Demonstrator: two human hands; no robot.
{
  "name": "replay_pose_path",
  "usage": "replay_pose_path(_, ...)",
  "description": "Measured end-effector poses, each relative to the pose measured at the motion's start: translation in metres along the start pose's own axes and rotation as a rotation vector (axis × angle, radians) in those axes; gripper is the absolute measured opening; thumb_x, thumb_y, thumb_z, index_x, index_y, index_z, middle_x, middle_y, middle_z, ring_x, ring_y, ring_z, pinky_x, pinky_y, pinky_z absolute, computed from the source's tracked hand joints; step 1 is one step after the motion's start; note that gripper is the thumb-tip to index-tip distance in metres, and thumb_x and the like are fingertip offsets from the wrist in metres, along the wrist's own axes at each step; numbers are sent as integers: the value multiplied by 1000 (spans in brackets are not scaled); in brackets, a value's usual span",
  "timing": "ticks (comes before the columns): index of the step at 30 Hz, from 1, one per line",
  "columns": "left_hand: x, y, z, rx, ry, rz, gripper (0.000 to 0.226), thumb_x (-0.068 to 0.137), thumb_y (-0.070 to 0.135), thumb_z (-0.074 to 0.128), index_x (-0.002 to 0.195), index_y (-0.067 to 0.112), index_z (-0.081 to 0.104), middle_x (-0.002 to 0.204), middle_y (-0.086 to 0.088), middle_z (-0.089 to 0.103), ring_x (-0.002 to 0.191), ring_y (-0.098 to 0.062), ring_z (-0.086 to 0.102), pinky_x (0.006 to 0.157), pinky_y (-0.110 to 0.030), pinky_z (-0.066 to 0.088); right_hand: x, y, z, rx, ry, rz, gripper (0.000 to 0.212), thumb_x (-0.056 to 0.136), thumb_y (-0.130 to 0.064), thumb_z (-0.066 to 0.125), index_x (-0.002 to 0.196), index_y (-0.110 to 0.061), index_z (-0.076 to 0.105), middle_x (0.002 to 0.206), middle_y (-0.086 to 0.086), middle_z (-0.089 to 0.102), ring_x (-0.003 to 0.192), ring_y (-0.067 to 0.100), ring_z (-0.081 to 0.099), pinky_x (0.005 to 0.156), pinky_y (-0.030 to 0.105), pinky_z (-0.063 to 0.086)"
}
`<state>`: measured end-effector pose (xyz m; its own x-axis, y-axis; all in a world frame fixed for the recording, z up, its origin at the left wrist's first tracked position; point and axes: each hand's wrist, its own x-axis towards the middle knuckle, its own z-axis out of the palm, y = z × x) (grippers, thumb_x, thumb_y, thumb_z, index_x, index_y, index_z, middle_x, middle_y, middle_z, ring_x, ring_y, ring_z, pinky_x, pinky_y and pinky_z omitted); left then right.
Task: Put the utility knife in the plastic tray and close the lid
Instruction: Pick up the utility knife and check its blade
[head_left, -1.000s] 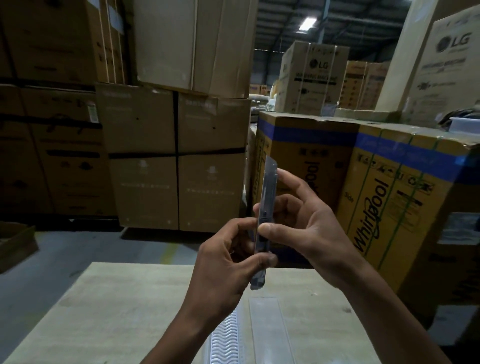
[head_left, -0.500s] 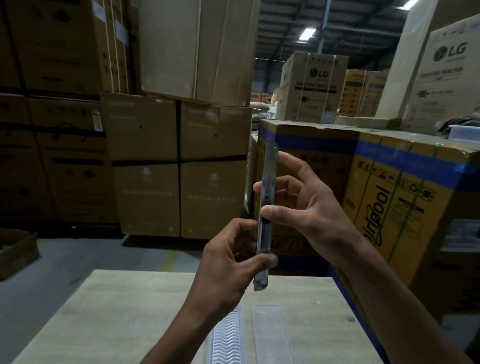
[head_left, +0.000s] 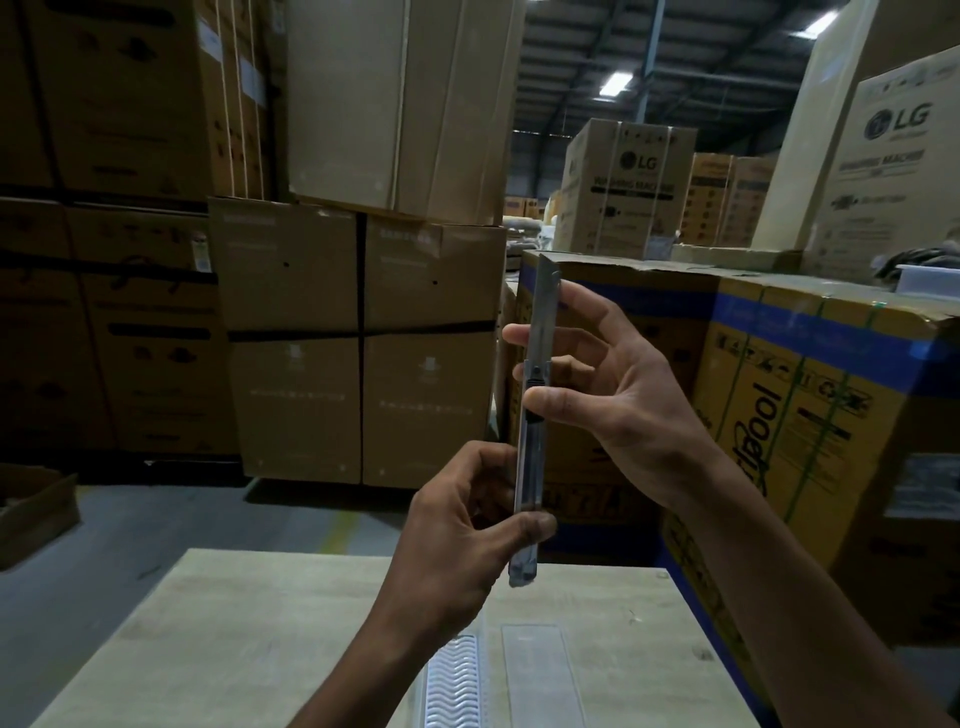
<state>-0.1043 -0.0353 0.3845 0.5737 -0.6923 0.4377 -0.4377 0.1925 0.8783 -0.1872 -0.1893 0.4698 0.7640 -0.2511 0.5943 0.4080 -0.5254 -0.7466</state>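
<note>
I hold a slim grey utility knife (head_left: 530, 467) upright in front of me, its blade extended at the top. My left hand (head_left: 462, 535) grips the lower handle between thumb and fingers. My right hand (head_left: 597, 395) pinches the black slider near the middle, thumb on the near side. Below, on the pale wooden table (head_left: 249, 634), lies the clear plastic tray (head_left: 457, 680) with a wavy ribbed half at left and its flat clear lid (head_left: 540, 675) open at right. Both hands are well above the tray.
Stacked cardboard boxes (head_left: 358, 343) stand on the grey floor beyond the table. A yellow and blue Whirlpool carton (head_left: 789, 395) sits close on the right, behind my right arm. A low open box (head_left: 31, 514) rests at the far left.
Both hands have lifted the knife slightly higher. The blade sticks out further at the top than one second ago. My right thumb stays on the slider.
</note>
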Motion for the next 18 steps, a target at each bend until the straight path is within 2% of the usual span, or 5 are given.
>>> replay_pose_path(7,-3,-6,1,12,-7,-2,38,78,19,83,106,34,63,92,-5,72,88,-23,71,81,-44,61,4,0,-3,9,17,-13,88,82,7,73,153,-21,30,134,7,66,117,25,68,97,43,57)
replay_pose_path(13,-2,-5,2,20,5,3,39,78,17,82,106,35,61,91,-4,71,87,-19,71,81,-40,62,6,-1,-3,17,15,-19,87,82,6,73,153,-20,30,133,7,67,116,25,68,96,41,57)
replay_pose_path(18,-2,-6,2,17,11,15,40,78,18,83,106,36,61,93,-5,72,88,-22,72,82,-43,62,5,-3,-4,27,7,-23,86,82,4,73,153,-19,31,133,7,67,117,25,68,95,39,58)
